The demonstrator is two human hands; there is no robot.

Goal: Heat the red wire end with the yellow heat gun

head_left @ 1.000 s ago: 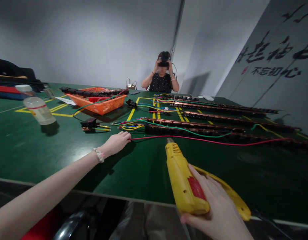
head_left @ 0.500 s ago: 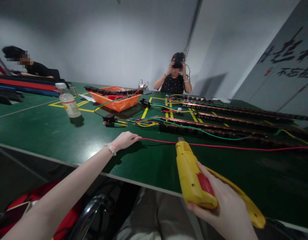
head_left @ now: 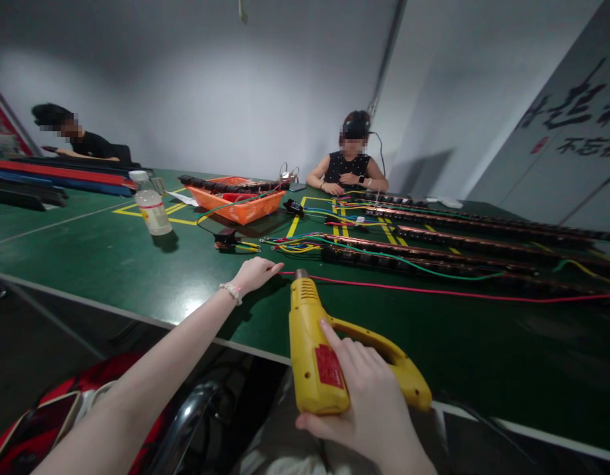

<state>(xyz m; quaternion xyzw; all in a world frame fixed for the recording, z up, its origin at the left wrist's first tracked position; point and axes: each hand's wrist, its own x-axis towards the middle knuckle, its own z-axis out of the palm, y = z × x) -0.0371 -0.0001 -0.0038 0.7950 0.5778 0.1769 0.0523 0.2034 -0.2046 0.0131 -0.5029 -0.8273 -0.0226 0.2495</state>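
My right hand grips a yellow heat gun with a red label, its metal nozzle pointing away from me toward the end of a long red wire. My left hand rests on the green table with its fingertips pinched on the left end of that red wire, just left of the nozzle. A pale bead bracelet sits on my left wrist.
Long black and copper strips with coloured wires lie across the table behind the red wire. An orange basket and a plastic bottle stand at the back left. One person sits opposite, another at far left. A red bag lies below.
My right hand has swung the heat gun left, bringing its nozzle close to my left fingertips. The person opposite has lowered both hands from head to table. The view has shifted left.
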